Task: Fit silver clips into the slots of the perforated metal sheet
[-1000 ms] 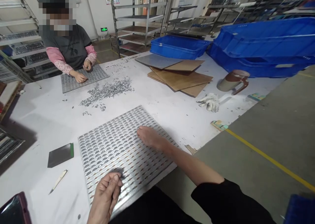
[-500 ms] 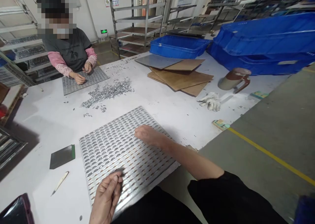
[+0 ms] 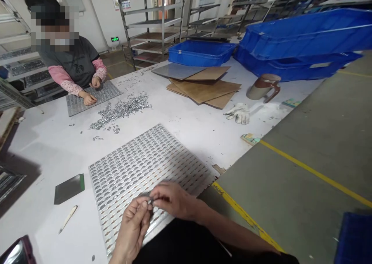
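Note:
A metal tray (image 3: 130, 151) with rows of leaf-shaped slots lies in front of me on the white table. Small grey oval pieces fill its far and left rows; orange-brown marks show in the nearer rows. Over the tray's near part, my left hand (image 3: 133, 221) pinches a small grey piece (image 3: 149, 200). My right hand (image 3: 174, 200) meets it there, thumb and forefinger closed at the same piece. A heap of loose oval pieces (image 3: 122, 110) lies beyond the tray.
Across the table (image 3: 52, 140) a person (image 3: 74, 62) has both hands over another slotted tray (image 3: 75, 103). Brown boards (image 3: 203, 90), a mug (image 3: 263, 88), white gloves (image 3: 240, 114) and blue crates (image 3: 200, 54) stand or lie right. Left are a dark plate (image 3: 69, 188) and a thin tool (image 3: 68, 219).
My right hand has come back from the tray's middle to meet my left hand. The view has shifted a little, so the scene sits further left.

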Demonstrator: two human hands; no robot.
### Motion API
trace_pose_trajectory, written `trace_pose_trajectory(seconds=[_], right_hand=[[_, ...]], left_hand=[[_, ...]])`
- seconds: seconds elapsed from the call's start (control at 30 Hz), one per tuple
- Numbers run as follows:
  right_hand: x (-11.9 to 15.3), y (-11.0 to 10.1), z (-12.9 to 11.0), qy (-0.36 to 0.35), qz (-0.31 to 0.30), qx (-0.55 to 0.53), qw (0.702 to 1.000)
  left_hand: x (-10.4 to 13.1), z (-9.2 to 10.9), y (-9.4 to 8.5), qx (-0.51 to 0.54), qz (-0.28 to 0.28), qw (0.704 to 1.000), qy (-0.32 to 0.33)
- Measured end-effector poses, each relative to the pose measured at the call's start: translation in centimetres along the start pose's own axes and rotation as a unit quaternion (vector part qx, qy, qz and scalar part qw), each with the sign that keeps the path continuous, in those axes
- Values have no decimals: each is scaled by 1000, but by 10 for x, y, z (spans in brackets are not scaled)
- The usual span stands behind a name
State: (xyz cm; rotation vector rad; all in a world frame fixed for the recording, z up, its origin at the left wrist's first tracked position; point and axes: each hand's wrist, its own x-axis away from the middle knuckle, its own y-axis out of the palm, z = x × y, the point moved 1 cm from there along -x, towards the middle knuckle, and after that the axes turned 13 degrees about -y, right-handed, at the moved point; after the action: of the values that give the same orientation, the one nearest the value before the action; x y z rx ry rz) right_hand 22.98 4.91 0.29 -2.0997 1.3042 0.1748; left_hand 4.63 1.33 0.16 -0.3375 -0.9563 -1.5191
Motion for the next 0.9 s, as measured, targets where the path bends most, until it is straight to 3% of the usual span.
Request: trace_pose_trajectory(seconds=[0.1,0.2,0.37,0.5,0.6,0.7,0.8,0.9], right_hand=[[18,18,-5,35,88,-47,994],[24,15,-2,52,120,-70,989],[24,1,-1,35,93,-38,994],[18,-14,4,31,33,7,999],[11,-37,26,89,80,105,987],[3,-64,61,197,159,209,945],[-6,-77,88,241,156,242,927],[-15,-75,98,247,143,245,926]], left_hand=[[-3,-2,11,-5,-37,999,-14],[-8,-6,18,-8,-59,998,-28],[-17,-10,26,0,-68,996,-49],[-16,-7,31,-7,-62,997,-54],[-14,-2,29,20,-31,997,-69],[-13,1,24,41,-25,995,-83],[-13,0,19,33,-39,995,-80],[-13,-2,15,26,-39,997,-69]])
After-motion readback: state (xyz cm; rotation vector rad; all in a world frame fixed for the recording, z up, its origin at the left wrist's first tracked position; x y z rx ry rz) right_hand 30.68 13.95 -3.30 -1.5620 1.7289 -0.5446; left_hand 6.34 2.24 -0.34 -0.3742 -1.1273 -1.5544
